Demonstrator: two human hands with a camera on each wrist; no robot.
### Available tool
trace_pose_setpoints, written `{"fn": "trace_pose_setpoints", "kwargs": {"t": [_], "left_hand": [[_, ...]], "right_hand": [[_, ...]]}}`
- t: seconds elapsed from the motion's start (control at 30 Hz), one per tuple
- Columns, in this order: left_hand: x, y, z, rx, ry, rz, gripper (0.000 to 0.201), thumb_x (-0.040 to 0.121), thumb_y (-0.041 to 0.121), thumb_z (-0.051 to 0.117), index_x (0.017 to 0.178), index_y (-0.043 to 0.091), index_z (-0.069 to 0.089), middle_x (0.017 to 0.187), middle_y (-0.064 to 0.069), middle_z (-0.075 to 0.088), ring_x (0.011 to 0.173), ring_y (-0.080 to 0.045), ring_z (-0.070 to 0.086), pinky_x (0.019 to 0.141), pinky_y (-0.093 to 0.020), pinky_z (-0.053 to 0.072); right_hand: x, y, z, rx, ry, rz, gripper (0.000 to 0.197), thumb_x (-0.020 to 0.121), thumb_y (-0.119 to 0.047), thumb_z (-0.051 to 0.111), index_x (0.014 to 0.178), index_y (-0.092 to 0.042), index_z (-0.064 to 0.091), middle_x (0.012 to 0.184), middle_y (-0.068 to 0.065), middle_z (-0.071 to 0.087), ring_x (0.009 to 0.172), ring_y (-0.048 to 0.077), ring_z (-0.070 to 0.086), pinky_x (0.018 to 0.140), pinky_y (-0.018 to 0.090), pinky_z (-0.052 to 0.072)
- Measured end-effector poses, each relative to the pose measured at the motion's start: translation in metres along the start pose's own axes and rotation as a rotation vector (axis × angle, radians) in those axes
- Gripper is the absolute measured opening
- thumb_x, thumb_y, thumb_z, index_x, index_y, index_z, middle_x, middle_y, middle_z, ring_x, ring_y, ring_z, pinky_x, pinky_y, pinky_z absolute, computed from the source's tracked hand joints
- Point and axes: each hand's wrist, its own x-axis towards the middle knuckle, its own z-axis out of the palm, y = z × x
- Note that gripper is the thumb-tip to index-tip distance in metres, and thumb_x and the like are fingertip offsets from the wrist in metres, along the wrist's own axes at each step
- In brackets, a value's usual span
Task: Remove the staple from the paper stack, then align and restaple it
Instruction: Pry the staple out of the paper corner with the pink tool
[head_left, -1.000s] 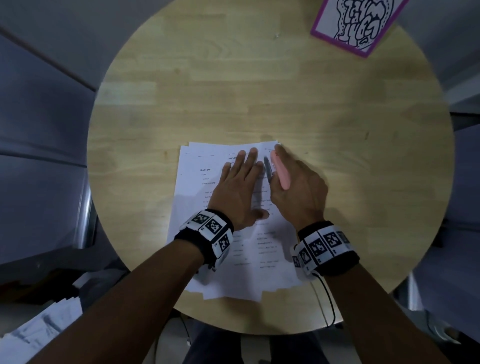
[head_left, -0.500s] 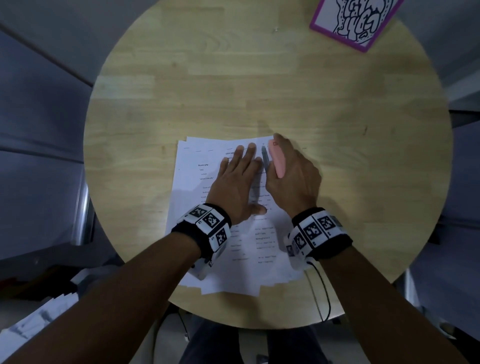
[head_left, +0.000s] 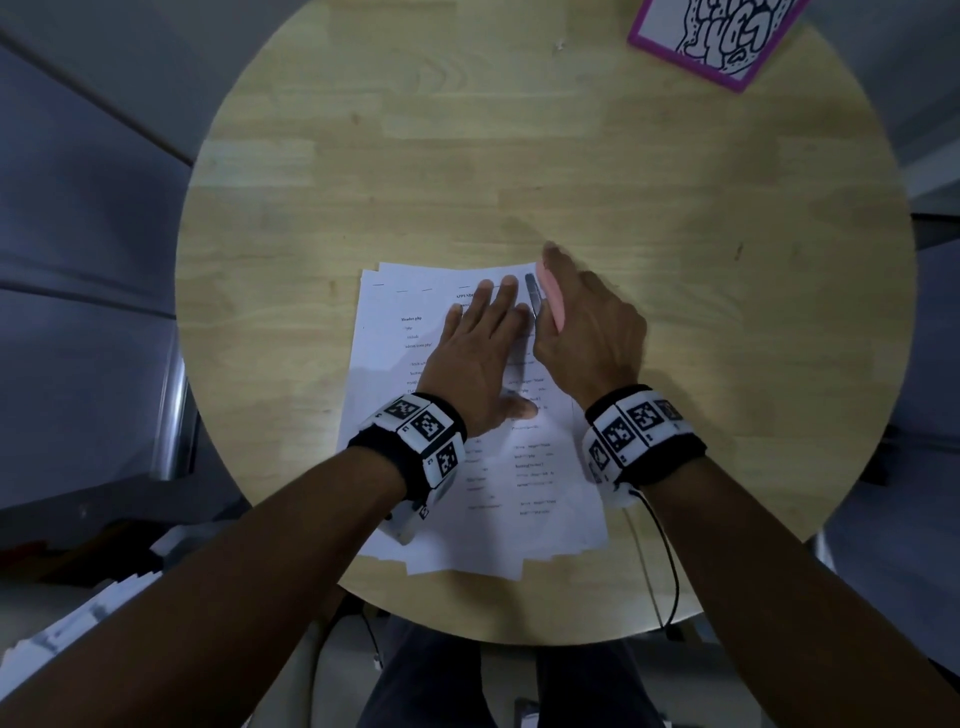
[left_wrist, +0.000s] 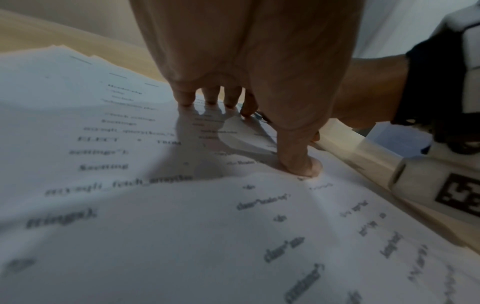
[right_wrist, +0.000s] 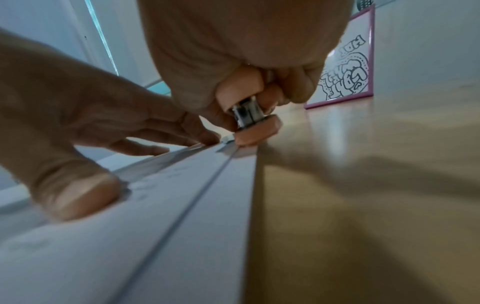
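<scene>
A stack of printed white sheets (head_left: 483, 483) lies on the round wooden table (head_left: 727, 364), its edges fanned unevenly. My left hand (head_left: 480, 345) lies flat on the upper part of the paper (left_wrist: 130, 205), fingers straight, thumb pressing the sheet (right_wrist: 182, 216). My right hand (head_left: 587, 322) grips a small pink stapler (head_left: 551, 301) with a metal middle, held at the stack's top right corner. In the right wrist view the pink stapler (right_wrist: 249, 123) has its base on the paper's edge. The staple itself is not visible.
A pink-framed picture (head_left: 711, 36) with a black-and-white drawing lies at the table's far right edge. A black cable (head_left: 670, 571) hangs off my right wristband over the near table edge. More papers (head_left: 78, 623) sit low at the left, off the table.
Both hands and the stapler keep their place on the stack's top right corner. Only the head view has shifted slightly.
</scene>
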Motion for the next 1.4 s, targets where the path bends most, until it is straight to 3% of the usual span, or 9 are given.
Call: {"fn": "trace_pose_setpoints", "kwargs": {"t": [0.13,0.3,0.5,0.73,0.9,1.0,1.17,1.4], "left_hand": [[0.0,0.0,-0.001,-0.003,-0.002,-0.003,0.117,0.071,0.06,0.074,0.155,0.013,0.008,0.165,-0.003,-0.012,0.151,-0.024,-0.015,0.121,-0.046,-0.003],[0.001,0.002,0.0,-0.001,0.003,-0.01,0.117,0.07,0.057,0.077,0.155,0.012,0.009,0.165,-0.004,-0.011,0.151,-0.025,-0.014,0.121,-0.047,-0.002],[0.002,0.002,0.0,0.019,-0.009,-0.012,0.119,0.069,0.058,0.078,0.155,0.013,0.01,0.165,-0.005,-0.01,0.151,-0.026,-0.013,0.122,-0.049,0.001],[0.001,0.002,-0.003,0.015,-0.029,-0.017,0.121,0.071,0.056,0.077,0.156,0.015,0.001,0.164,-0.001,-0.016,0.151,-0.023,-0.017,0.121,-0.046,-0.003],[0.003,0.0,0.0,0.053,-0.037,-0.017,0.119,0.072,0.06,0.074,0.156,0.016,0.002,0.163,-0.001,-0.018,0.15,-0.023,-0.017,0.121,-0.045,-0.002],[0.003,-0.001,0.002,0.051,-0.027,-0.017,0.12,0.07,0.061,0.075,0.156,0.017,0.003,0.164,-0.001,-0.016,0.151,-0.023,-0.016,0.12,-0.044,-0.003],[0.003,0.0,0.001,0.055,-0.032,-0.029,0.124,0.072,0.061,0.073,0.156,0.018,-0.007,0.164,0.0,-0.018,0.151,-0.022,-0.016,0.121,-0.045,-0.003],[0.005,0.009,-0.004,0.197,-0.061,-0.067,0.125,0.071,0.066,0.069,0.155,0.021,-0.012,0.164,-0.004,-0.015,0.151,-0.026,-0.011,0.122,-0.051,0.006]], "right_hand": [[0.002,0.001,0.0,0.109,0.004,0.076,0.061,0.087,-0.025,0.061,0.145,-0.025,0.041,0.111,0.007,0.069,0.088,0.032,0.067,0.075,0.039,0.054],[0.002,-0.003,-0.002,-0.042,-0.021,0.001,0.058,0.091,-0.027,0.056,0.146,-0.025,0.038,0.109,0.011,0.067,0.073,0.034,0.066,0.063,0.036,0.049],[0.006,-0.01,0.002,-0.03,-0.011,0.086,0.059,0.093,-0.029,0.054,0.149,-0.026,0.034,0.108,0.009,0.065,0.085,0.032,0.065,0.067,0.033,0.04],[0.029,-0.015,-0.01,0.104,0.006,0.108,0.055,0.092,-0.033,0.055,0.145,-0.028,0.039,0.114,0.007,0.067,0.097,0.032,0.064,0.079,0.039,0.05],[0.011,-0.001,-0.02,0.205,0.07,0.155,0.057,0.09,-0.032,0.06,0.144,-0.03,0.042,0.112,0.004,0.069,0.094,0.029,0.066,0.079,0.04,0.056],[-0.006,0.008,-0.018,0.176,0.044,0.165,0.056,0.089,-0.032,0.061,0.142,-0.032,0.043,0.106,0.003,0.07,0.09,0.029,0.067,0.077,0.04,0.056],[-0.019,0.012,-0.015,0.187,0.034,0.178,0.056,0.089,-0.032,0.062,0.142,-0.031,0.045,0.113,0.001,0.07,0.094,0.028,0.067,0.081,0.038,0.056],[-0.015,0.009,-0.015,0.163,0.025,0.159,0.057,0.089,-0.033,0.062,0.143,-0.031,0.045,0.114,0.002,0.069,0.097,0.029,0.067,0.082,0.038,0.053]]}}
